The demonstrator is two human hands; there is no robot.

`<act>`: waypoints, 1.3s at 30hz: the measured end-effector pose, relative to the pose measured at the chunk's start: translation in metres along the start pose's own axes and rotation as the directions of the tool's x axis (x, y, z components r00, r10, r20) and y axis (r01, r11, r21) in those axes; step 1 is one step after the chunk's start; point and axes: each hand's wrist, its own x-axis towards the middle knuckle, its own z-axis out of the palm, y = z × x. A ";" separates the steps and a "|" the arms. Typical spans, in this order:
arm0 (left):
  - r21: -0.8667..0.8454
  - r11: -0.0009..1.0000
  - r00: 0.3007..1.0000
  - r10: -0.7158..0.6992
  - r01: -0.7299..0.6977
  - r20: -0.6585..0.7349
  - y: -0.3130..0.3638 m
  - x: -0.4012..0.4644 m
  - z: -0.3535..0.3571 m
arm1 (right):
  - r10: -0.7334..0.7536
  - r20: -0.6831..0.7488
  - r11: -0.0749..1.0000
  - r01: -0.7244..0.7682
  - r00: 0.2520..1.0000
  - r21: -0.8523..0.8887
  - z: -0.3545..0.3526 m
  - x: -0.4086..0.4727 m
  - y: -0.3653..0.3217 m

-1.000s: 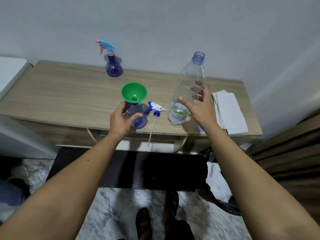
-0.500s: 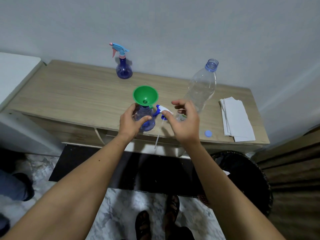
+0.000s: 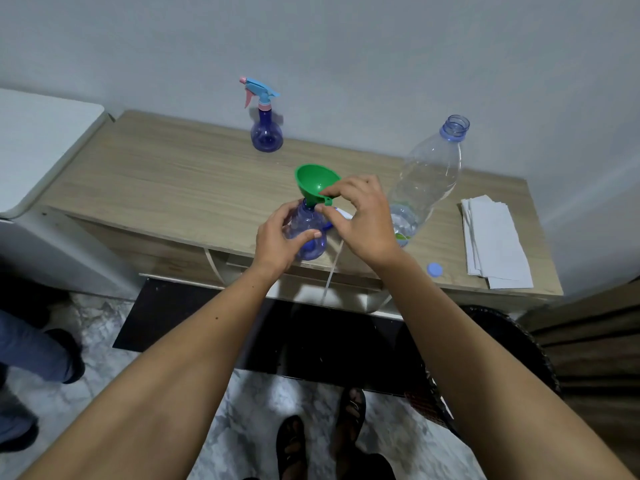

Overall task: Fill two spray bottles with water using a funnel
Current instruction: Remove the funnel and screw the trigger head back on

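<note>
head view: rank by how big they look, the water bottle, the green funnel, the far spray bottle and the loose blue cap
1. water bottle
2. far spray bottle; it stands farther back, so its true size against the funnel is unsure
3. green funnel, partly hidden by the right hand
4. blue cap

Green funnel [image 3: 316, 183] tilts in the near purple spray bottle [image 3: 306, 230]; the capped bottle [image 3: 265, 129] stands behind.

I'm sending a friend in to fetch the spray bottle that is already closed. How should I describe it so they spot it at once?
Start at the wooden table against the wall and look along its back edge. The closed spray bottle stands there alone, a round blue body touching nothing. Its pink and light blue trigger head sets it apart from the nearer bottle, which carries a green funnel.
</note>
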 end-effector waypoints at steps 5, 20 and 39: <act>0.010 1.000 1.000 0.003 -0.003 0.009 -0.001 0.002 -0.001 | 0.078 -0.081 0.992 -0.070 0.994 0.103 -0.011 0.018 0.000; -0.005 1.000 1.000 0.007 -0.007 0.023 -0.009 0.005 -0.001 | 0.550 -0.124 0.834 -0.539 0.826 0.112 0.074 0.025 0.063; -0.034 0.999 0.999 0.042 -0.042 0.005 -0.020 0.008 0.000 | 0.627 -0.034 0.778 -0.628 0.778 -0.005 0.109 0.029 0.113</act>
